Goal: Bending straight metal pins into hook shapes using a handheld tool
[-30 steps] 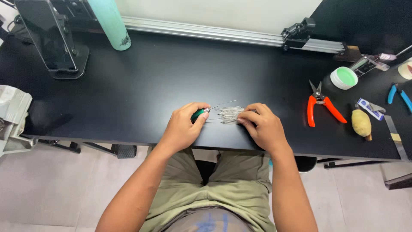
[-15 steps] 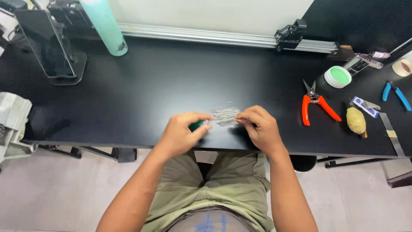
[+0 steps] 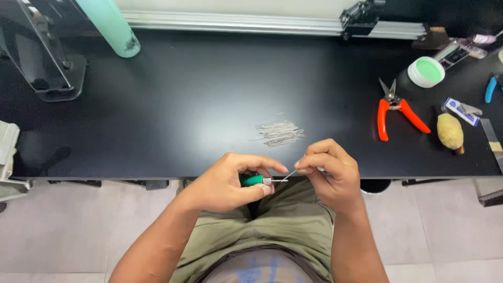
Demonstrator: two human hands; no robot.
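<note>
A black table point(image 3: 209, 105) stands over pale floor tiles point(image 3: 78, 230).

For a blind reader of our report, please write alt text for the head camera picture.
Seen from above, a seated person's left hand holds a small green-handled tool while the right hand pinches a thin metal pin at its tip, by the edge of a black table. A pile of pins and orange-handled snips lie on the table.
</note>
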